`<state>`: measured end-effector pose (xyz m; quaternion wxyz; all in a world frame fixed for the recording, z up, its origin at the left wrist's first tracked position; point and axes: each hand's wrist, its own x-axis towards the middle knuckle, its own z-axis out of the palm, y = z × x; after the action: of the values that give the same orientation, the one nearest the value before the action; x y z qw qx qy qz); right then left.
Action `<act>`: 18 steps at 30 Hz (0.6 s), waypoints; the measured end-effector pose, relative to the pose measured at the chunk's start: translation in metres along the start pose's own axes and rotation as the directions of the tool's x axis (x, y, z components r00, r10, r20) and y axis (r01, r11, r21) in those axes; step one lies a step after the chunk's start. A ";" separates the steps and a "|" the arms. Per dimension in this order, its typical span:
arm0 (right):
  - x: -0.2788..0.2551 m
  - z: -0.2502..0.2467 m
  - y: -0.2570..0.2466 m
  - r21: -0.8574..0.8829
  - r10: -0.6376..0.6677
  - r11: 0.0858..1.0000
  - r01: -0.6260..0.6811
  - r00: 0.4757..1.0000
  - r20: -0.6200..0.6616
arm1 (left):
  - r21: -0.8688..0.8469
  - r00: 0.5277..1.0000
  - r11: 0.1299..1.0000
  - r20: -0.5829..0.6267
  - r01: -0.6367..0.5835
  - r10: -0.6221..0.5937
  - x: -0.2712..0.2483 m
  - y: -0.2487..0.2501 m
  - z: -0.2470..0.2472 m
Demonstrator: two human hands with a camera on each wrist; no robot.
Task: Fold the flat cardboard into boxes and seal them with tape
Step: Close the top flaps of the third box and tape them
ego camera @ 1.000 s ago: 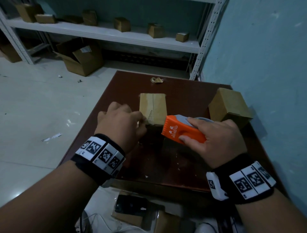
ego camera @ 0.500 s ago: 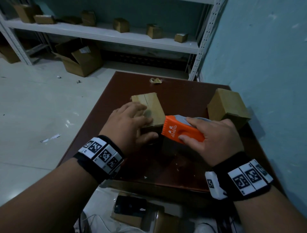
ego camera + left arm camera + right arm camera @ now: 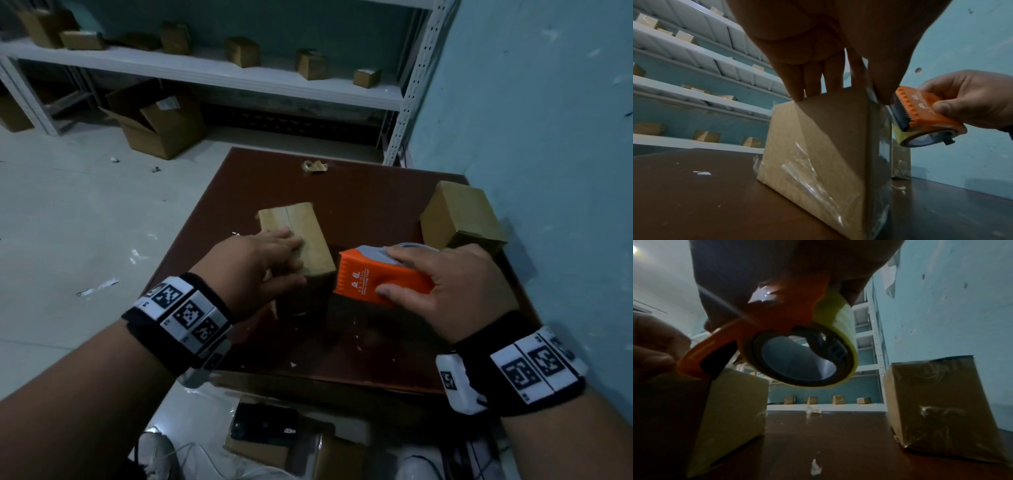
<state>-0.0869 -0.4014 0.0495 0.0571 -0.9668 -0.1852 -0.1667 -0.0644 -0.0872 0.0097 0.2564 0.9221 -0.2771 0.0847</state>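
Note:
A small folded cardboard box (image 3: 301, 229) stands on the brown table (image 3: 376, 192), its top seam visible. My left hand (image 3: 260, 260) rests on the near part of its top with straight fingers; the thumb lies against the near face. In the left wrist view the thumb presses clear tape at the box (image 3: 818, 146) corner. My right hand (image 3: 455, 284) grips an orange tape dispenser (image 3: 373, 277) just right of the box, its toothed edge (image 3: 902, 104) close to the left thumb. The tape roll (image 3: 797, 353) hangs above the table.
A second, taped box (image 3: 459, 212) stands at the table's right edge against the blue wall (image 3: 548, 137). A crumpled tape scrap (image 3: 314, 167) lies at the far edge. Shelving (image 3: 205, 72) holds several small boxes; an open carton (image 3: 161, 123) sits on the floor.
The box has turned, its far end swinging left. My left hand went from curled at the near end to lying flat on top. The dispenser barely moved.

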 end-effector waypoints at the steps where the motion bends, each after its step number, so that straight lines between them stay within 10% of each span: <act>1: 0.000 -0.002 0.005 -0.010 0.021 1.000 -0.021 1.000 0.002 | -0.009 1.000 1.000 -0.003 -0.001 0.001 -0.001 0.000 -0.001; 18: 0.024 0.007 -0.037 -0.298 0.328 0.924 -0.239 0.896 0.299 | -0.154 0.999 0.987 -0.011 -0.045 0.044 -0.008 0.011 0.006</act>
<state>-0.0774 -0.3579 0.0532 -0.0764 -0.9967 -0.0254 -0.0077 -0.0774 -0.0944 0.0074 0.3260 0.8928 -0.3023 0.0724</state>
